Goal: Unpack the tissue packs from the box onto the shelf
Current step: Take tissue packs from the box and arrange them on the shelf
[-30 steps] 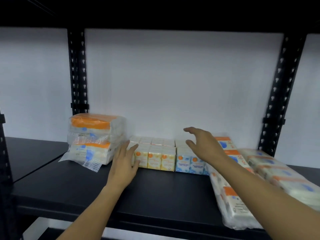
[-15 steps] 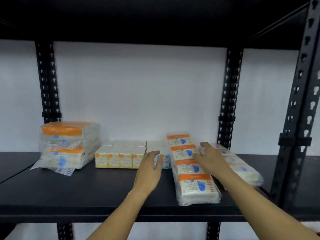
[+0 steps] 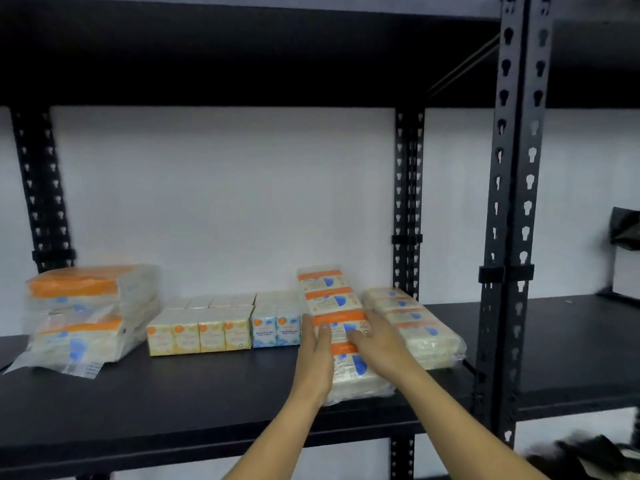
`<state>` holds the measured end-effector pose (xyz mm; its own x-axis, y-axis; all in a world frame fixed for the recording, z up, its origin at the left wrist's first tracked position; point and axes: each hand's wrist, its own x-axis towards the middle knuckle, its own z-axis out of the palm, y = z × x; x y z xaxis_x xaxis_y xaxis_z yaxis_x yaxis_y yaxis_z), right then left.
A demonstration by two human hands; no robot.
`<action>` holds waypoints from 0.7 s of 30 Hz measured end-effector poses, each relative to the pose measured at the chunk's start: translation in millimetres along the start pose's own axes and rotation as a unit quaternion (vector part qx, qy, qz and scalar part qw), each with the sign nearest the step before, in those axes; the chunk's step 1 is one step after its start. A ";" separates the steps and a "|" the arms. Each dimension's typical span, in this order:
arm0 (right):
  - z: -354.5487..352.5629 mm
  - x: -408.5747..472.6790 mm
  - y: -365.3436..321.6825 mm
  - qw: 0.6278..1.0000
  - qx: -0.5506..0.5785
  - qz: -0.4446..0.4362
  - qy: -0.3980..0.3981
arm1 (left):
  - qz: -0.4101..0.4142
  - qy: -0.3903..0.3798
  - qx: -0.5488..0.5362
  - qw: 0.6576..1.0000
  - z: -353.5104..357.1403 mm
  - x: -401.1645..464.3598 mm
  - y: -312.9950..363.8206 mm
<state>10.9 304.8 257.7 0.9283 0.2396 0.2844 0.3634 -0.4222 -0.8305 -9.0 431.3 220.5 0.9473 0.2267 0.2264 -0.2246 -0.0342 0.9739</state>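
Your left hand (image 3: pixel 317 355) presses flat on the left side of the long, crinkly plastic-wrapped tissue pack (image 3: pixel 337 327); your right hand (image 3: pixel 375 341) lies open on top. The pack rests on the matte black shelf (image 3: pixel 173 403), beside boxy blue packs (image 3: pixel 275 323).

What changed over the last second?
The left hand left the yellow boxes and moved right to the long pack's left edge. The right hand came down onto its top. Neither has a closed grip; they press it flat on the shelf. The stacked packs, small boxes and right-hand pack stayed put.
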 end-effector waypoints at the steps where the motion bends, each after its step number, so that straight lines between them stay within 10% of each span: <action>1: -5.7 1.3 -1.5 1.000 0.007 -0.003 0.005 | 0.002 -0.001 -0.009 1.000 4.5 2.9 4.0; 21: -124.3 77.8 12.7 0.976 -0.169 0.124 0.051 | -0.034 -0.137 -0.059 0.988 112.0 101.4 4.6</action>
<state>97.6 209.3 328.8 0.9878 0.0134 0.1551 0.1164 -0.7250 -0.6788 111.6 345.1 250.0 0.9838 -0.0483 0.1726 -0.1679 0.0887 0.9818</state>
